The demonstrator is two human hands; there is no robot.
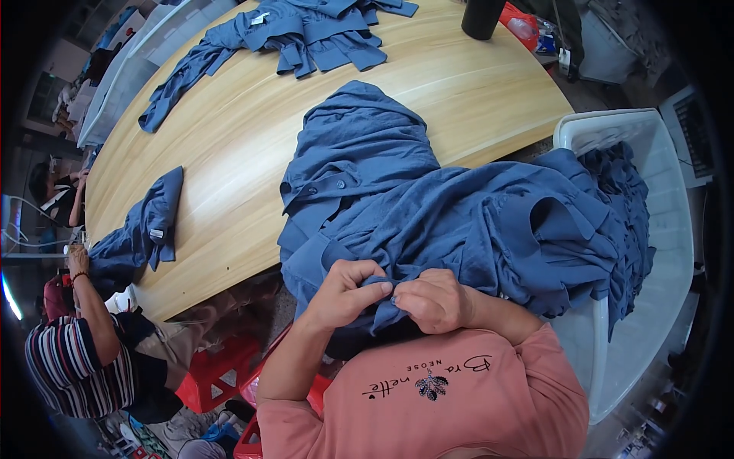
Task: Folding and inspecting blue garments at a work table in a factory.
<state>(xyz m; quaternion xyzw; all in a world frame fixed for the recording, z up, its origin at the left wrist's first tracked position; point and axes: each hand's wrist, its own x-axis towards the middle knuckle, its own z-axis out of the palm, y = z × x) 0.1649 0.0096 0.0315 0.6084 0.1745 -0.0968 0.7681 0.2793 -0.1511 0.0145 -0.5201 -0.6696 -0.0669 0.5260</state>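
A blue shirt (359, 164) lies heaped over the near edge of the wooden table (252, 145), its collar and buttons facing up. My left hand (345, 289) and my right hand (433, 300) meet at the shirt's near hem, both pinching the blue cloth close to my chest. The fingers of both hands are closed on the fabric. More blue shirts (581, 222) trail from the heap to the right.
A white plastic tub (657, 229) at my right holds several blue shirts. Other blue shirts lie at the table's far end (306, 34) and left edge (149, 226). A person in a striped top (76, 359) sits at left by red stools (218, 371). A black cylinder (482, 17) stands far right.
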